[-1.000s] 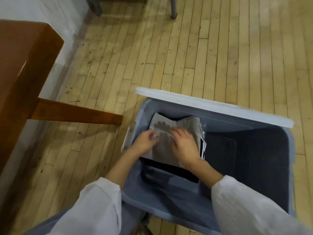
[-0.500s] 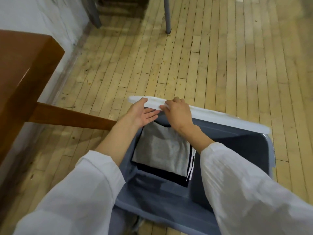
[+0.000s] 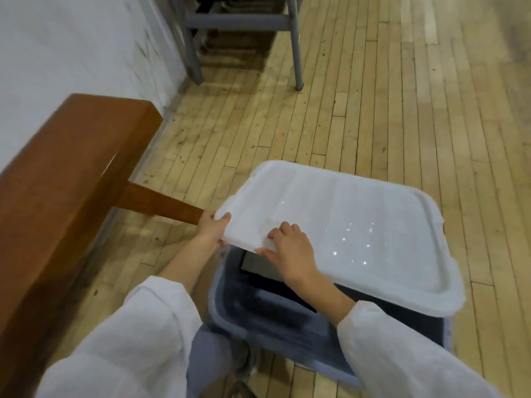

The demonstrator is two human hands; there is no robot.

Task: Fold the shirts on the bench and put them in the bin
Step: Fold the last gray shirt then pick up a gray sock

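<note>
A grey-blue plastic bin (image 3: 230, 317) stands on the floor in front of me. Its white lid (image 3: 359, 225) lies tilted over most of the opening. My left hand (image 3: 211, 229) grips the lid's near left corner, thumb on top. My right hand (image 3: 290, 249) holds the lid's near edge, fingers curled on top and thumb under it. In the gap below the lid I see the edge of a folded grey shirt on a dark one (image 3: 258, 264); the rest of the pile is hidden. The brown wooden bench (image 3: 66, 173) at the left shows no shirts on its visible part.
The bench runs along a white wall (image 3: 71, 44) and its leg brace (image 3: 161, 203) reaches toward the bin. Grey metal chair or table legs (image 3: 296, 50) stand at the back. Light wooden floor (image 3: 373, 110) lies around the bin.
Both hands left the grey shirt in the bin, took the white lid at the far rim and swung it toward me over the opening. My view tilted up.
</note>
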